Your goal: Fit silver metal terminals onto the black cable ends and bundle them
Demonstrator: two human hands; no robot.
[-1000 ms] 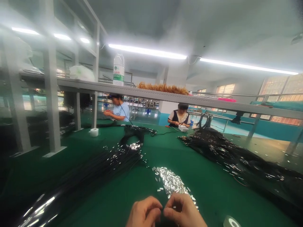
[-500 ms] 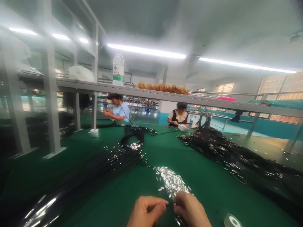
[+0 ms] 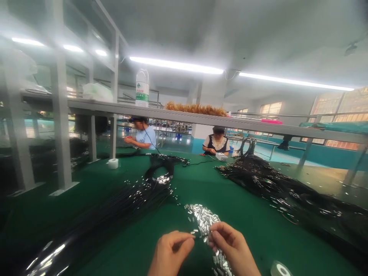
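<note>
Head view: the metal pile (image 3: 202, 219) runs far-left to near-right on the bench (image 3: 198, 186), below your nearer right hand (image 3: 233, 243), rightward of your left hand (image 3: 169, 248). Each hand's fingers (image 3: 186, 247) nearly meet; I cannot tell if they pinch anything.

Left hand (image 3: 171, 251) beside piled silver pieces (image 3: 203, 219), right hand (image 3: 232, 245) over them, black cables (image 3: 271, 178) on green table (image 3: 188, 186)

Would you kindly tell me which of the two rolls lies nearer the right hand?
The roll at the picture's bottom edge, right of the right hand; the other roll sits far back, by a grey post.
</note>
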